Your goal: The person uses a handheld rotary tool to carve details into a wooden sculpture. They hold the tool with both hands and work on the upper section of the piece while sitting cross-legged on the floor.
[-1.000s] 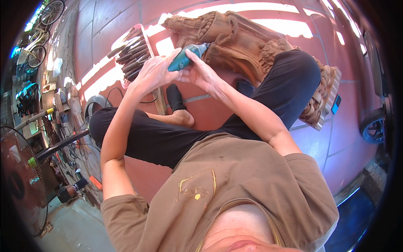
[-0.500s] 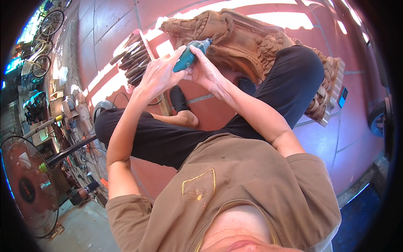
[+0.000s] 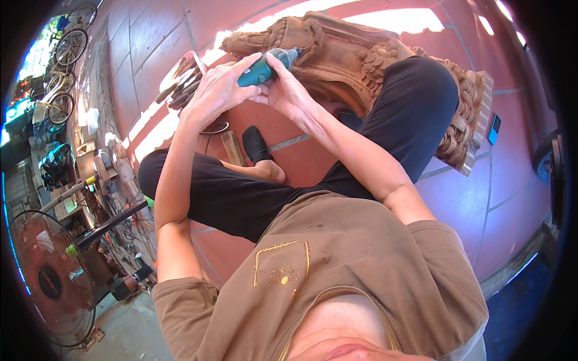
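A teal rotary tool is gripped in both hands, its nose pointing up and right at a brown carved wooden piece. My left hand closes around the rear of the tool's body. Nearer the nose, my right hand wraps it with the thumb along its side. The tip meets or nearly meets the carving's scrolled edge; contact is too small to make out. The carving lies beyond my bent right knee and runs down past it to the right.
Several dark-handled hand tools lie partly behind my left hand. A wooden block rests beside my foot on the red tiles. A phone lies right of the carving. A fan stands at the left, bicycles farther back.
The view has shifted slightly. Both hands keep the rotary tool and have moved a little left and up with it. My left hand and forearm now cover more of the hand tools.
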The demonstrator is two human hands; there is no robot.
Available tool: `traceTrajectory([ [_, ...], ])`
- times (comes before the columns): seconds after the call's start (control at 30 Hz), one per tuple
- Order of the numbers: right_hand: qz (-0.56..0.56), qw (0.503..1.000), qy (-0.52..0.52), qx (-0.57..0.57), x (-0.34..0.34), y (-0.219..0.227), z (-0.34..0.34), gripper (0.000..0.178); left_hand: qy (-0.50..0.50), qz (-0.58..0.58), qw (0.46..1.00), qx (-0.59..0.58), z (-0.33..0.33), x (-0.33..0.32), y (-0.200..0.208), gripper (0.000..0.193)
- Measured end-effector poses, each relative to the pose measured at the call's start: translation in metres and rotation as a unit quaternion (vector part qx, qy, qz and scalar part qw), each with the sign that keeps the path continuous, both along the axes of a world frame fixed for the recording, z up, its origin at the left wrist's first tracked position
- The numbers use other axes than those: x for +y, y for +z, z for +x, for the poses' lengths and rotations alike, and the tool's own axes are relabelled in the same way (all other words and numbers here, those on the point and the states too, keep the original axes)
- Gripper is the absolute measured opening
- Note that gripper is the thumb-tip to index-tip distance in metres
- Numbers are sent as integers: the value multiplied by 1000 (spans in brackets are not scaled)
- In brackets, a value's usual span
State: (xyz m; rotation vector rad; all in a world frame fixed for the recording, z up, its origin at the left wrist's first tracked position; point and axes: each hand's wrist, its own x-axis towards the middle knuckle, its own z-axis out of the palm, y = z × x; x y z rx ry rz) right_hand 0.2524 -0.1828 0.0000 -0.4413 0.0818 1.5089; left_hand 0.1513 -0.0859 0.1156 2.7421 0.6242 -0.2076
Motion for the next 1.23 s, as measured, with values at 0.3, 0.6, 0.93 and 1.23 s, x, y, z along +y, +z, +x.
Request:
traceTrajectory([
  [0.3,4,1000,-15,1,5,-4,5,45,-6,-6,1000,2,8,6,0,72],
  [0.6,-12,1000,-23,8,7,-8,6,46,-21,-24,999,0,10,11,-6,71],
  [0.93,-5,1000,-13,6,6,-8,3,46,-11,-8,1000,11,6,10,-3,67],
  [1.23,-3,1000,-2,8,2,-4,-2,47,-4,-27,999,20,3,6,3,69],
])
